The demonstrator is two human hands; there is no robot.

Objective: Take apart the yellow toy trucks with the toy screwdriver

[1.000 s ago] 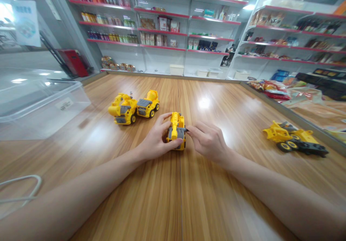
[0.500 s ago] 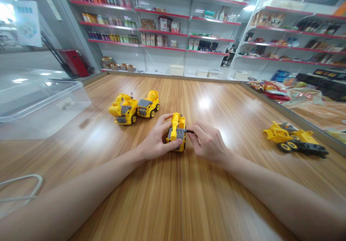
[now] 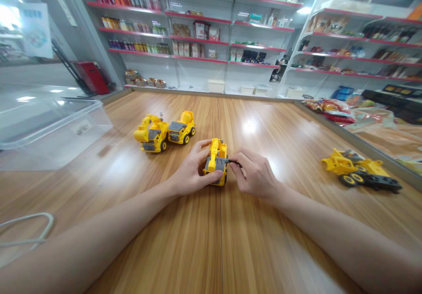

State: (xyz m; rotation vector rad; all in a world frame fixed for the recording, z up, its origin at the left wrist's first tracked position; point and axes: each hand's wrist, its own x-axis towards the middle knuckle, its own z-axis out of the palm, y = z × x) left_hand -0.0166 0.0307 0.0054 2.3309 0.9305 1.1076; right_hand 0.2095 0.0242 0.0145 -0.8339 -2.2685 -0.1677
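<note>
My left hand (image 3: 193, 171) is closed around a yellow toy crane truck (image 3: 215, 153) with a grey cab front. The thumb lies across its front end and the fingers are on its left side. In the pinched fingers of my right hand (image 3: 255, 171) is a small dark screwdriver (image 3: 235, 162). Its thin end meets the truck's right side, and most of the handle is hidden by the fingers. Ahead to the left stand a yellow toy excavator truck (image 3: 151, 133) and, beside it, a yellow toy cement mixer truck (image 3: 181, 128).
Yellow and black toy vehicle parts (image 3: 361, 171) lie on the wooden table (image 3: 184, 250) at the right. A clear plastic bin (image 3: 66, 140) stands at the left, with a white cable (image 3: 46, 223) nearer me. Stocked shelves (image 3: 198, 39) rise behind the table.
My right hand and the screwdriver have turned slightly against the truck's side. The truck and my left hand have hardly moved.
</note>
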